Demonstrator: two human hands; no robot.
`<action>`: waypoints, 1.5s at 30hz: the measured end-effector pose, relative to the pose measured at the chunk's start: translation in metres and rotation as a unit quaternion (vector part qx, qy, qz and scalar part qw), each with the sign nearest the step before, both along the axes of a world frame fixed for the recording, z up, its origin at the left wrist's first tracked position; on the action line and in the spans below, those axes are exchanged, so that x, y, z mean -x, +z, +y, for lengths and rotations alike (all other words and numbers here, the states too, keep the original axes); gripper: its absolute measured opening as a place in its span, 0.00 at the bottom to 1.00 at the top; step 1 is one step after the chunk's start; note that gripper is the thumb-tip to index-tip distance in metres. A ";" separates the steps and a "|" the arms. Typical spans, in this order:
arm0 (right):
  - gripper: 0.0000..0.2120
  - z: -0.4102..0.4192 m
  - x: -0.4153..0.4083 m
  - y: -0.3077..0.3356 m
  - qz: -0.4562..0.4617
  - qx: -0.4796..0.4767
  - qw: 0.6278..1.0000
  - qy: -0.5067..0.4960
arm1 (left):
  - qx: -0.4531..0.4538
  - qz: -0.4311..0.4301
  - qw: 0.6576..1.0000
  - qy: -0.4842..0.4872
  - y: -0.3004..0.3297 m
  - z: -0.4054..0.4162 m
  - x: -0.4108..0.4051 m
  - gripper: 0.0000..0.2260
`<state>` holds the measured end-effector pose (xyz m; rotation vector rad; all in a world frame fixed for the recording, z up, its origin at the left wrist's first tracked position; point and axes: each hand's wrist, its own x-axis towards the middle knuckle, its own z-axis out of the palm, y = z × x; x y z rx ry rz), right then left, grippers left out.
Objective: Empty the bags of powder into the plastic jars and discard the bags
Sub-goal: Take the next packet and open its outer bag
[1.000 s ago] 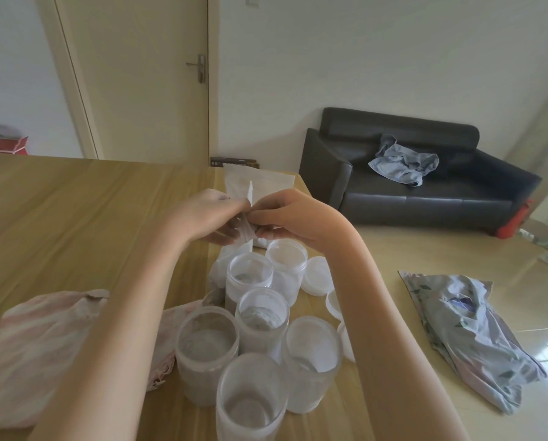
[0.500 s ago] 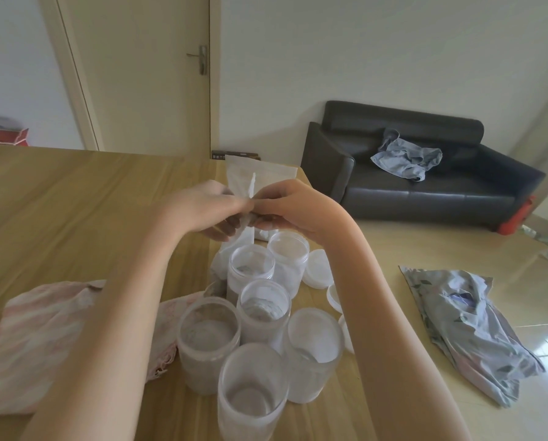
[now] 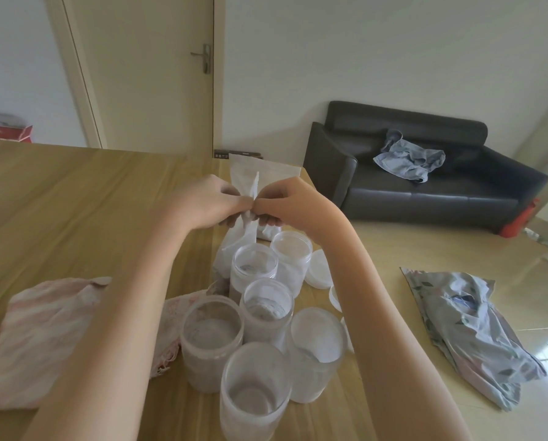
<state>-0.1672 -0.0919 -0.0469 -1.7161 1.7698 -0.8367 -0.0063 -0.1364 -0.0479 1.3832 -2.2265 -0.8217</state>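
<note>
Pinching the top of a small white bag (image 3: 249, 227) from both sides: left hand (image 3: 207, 202) and right hand (image 3: 287, 202) meeting knuckle to knuckle above the far jars, fingers (image 3: 234, 203) of both curled tight on the thin film, a torn strip standing up between them. Judged as the opening step, tearing or peeling the seal; no powder pouring yet. Next: widening the mouth, then tipping over an open jar (image 3: 254, 265) just below, slowly, to keep fine powder off the bench (image 3: 75, 198). Bag soft, crinkled, translucent, its lower part sagging beside the jars. 6 frosted plastic jars clustered, cylindrical, rigid; 1 capped by a round lid (image 3: 317, 334), loose lids (image 3: 319, 270) beside. A second flat white pouch (image 3: 266, 170) behind the hands. Striped pink cloth (image 3: 40, 338) at left, wood-grain surface smooth.
</note>
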 end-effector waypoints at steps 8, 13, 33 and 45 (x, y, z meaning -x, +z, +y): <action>0.09 -0.004 0.003 -0.002 0.057 -0.022 0.998 -0.008 | 0.005 0.017 1.000 0.026 0.005 0.000 -0.014 0.17; 0.04 -0.008 -0.004 -0.009 0.061 0.010 0.998 0.011 | -0.029 -0.010 0.999 -0.041 0.005 0.002 -0.007 0.19; 0.09 -0.002 0.013 0.001 0.074 0.001 0.997 -0.036 | 0.210 0.107 0.950 0.204 -0.020 -0.021 -0.008 0.05; 0.07 -0.003 0.014 0.000 0.050 -0.014 0.998 -0.038 | 0.087 -0.046 0.992 0.085 -0.011 0.001 0.024 0.24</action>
